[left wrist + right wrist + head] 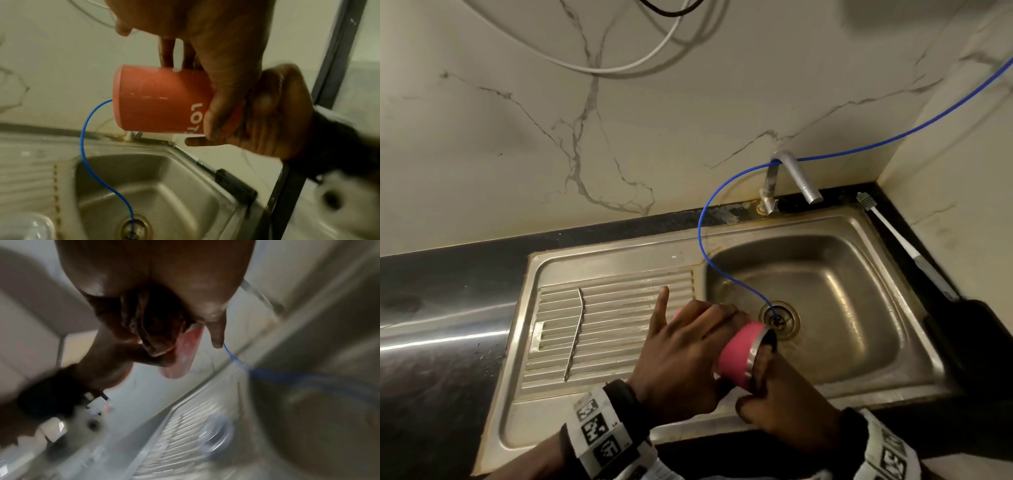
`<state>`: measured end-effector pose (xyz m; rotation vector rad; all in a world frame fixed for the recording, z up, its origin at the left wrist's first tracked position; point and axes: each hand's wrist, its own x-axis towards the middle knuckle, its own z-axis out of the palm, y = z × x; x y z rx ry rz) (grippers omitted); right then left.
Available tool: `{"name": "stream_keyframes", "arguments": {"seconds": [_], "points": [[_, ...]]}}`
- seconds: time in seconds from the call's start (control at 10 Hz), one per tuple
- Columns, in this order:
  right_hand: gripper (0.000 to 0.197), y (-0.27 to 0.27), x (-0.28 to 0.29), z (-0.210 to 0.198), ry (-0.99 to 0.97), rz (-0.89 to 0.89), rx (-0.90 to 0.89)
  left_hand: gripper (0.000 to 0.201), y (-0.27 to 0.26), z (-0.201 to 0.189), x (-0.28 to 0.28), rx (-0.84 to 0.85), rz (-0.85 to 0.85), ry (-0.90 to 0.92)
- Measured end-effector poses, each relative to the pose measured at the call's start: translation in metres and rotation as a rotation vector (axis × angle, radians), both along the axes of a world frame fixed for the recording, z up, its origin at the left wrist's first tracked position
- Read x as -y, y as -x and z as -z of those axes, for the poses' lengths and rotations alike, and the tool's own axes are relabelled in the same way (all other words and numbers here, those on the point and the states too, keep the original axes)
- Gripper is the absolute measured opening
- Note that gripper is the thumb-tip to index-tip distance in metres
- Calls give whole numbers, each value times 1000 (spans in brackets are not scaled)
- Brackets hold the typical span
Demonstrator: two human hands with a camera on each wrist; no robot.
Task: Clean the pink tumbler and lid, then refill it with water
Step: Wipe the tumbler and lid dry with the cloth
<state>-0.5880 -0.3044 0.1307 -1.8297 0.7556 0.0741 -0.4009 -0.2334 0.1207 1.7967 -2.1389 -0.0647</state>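
The pink tumbler [739,353] lies tilted on its side over the sink basin [887,346], steel-rimmed mouth toward the drain. My left hand [681,349] grips its body from above, index finger sticking out straight. My right hand [784,404] has its fingers pushed inside the mouth, thumb outside by the rim. The left wrist view shows the tumbler [160,100] base-first, with the left thumb [216,113] across its white lettering and the right hand [277,113] at the mouth end. A clear round lid [216,433] lies blurred on the drainboard; in the head view my hands hide it.
A thin blue tube [702,219] loops from the wall past the faucet [798,174] down into the drain [779,320]. A bent metal straw [573,332] lies on the ribbed drainboard. A white-handled brush [904,243] rests on the dark counter right of the sink, beside a black object [979,342].
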Motion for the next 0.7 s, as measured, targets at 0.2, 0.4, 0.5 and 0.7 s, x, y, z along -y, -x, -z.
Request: {"name": "stream_keyframes", "arguments": {"seconds": [0.2, 0.4, 0.5, 0.7], "points": [[58, -7, 1, -18, 342, -607, 519, 91, -9, -3, 3, -55, 25, -108], [43, -3, -2, 12, -703, 173, 482, 69, 10, 12, -10, 71, -47, 174], [33, -7, 0, 0, -803, 268, 423, 64, 17, 18, -12, 134, -84, 224], [24, -7, 3, 2, -383, 174, 266, 72, 12, 10, -16, 193, -60, 115]]}}
